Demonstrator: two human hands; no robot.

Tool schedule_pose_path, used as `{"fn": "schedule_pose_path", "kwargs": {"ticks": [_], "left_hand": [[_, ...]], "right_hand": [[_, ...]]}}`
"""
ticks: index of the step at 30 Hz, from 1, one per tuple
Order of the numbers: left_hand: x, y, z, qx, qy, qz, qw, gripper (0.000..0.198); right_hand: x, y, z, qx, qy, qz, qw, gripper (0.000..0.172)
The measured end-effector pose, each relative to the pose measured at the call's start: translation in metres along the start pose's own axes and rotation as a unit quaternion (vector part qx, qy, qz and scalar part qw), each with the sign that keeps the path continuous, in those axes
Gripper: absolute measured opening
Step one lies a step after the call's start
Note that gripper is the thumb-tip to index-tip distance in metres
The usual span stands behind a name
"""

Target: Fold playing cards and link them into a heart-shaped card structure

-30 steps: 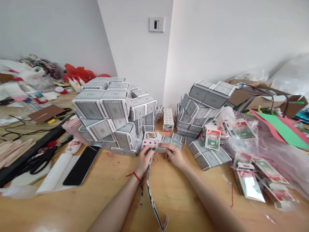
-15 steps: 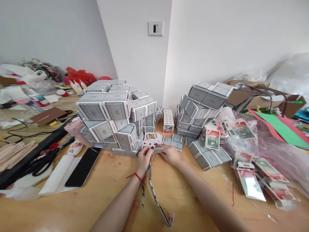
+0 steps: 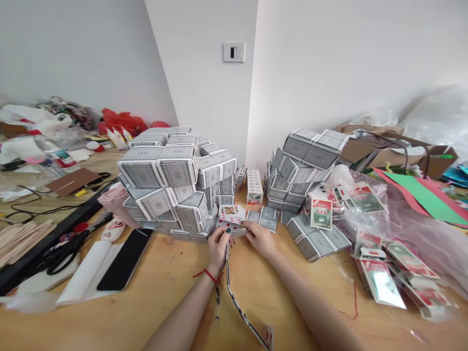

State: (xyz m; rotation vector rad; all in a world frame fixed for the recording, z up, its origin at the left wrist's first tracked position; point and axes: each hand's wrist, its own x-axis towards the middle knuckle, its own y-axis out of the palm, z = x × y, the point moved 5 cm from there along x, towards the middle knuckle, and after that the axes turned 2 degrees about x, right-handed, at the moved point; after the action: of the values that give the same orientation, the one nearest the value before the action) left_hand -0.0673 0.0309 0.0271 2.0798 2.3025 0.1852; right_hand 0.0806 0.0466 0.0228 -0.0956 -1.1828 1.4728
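My left hand is closed in a pinch on the upper end of a long strip of joined playing cards. The strip is seen nearly edge-on and trails down to the lower edge of the view. At the right edge of the loose face-up playing cards, my right hand has its fingertips closed on a card. A court card shows on top, red-suited cards beneath. Behind my left hand rises a tall stack of boxes folded from grey-backed cards; a similar stack stands to the right.
Opened red-and-green card packs and crumpled plastic lie on the right. A black phone, a white paper roll and black scissors lie on the left. A long card-box block stands between the stacks.
The top cards have shifted and tilted under my right fingers, which now pinch at their right edge. My left hand has moved slightly down; the view has tilted a little.
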Motion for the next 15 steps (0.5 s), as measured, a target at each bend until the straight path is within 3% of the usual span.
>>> {"fn": "schedule_pose_path", "kwargs": {"ticks": [5, 11, 15], "left_hand": [[0.002, 0.0, 0.003, 0.011, -0.004, 0.009, 1.0, 0.024], [0.001, 0.001, 0.003, 0.022, -0.007, 0.019, 1.0, 0.024], [0.001, 0.002, 0.003, 0.025, -0.011, 0.022, 0.999, 0.025]], "right_hand": [[-0.002, -0.004, -0.004, 0.04, 0.043, -0.047, 0.997, 0.022], [-0.001, -0.008, 0.002, 0.066, 0.016, -0.069, 0.995, 0.027], [-0.004, -0.016, 0.0, 0.083, 0.093, -0.124, 0.985, 0.02]]}}
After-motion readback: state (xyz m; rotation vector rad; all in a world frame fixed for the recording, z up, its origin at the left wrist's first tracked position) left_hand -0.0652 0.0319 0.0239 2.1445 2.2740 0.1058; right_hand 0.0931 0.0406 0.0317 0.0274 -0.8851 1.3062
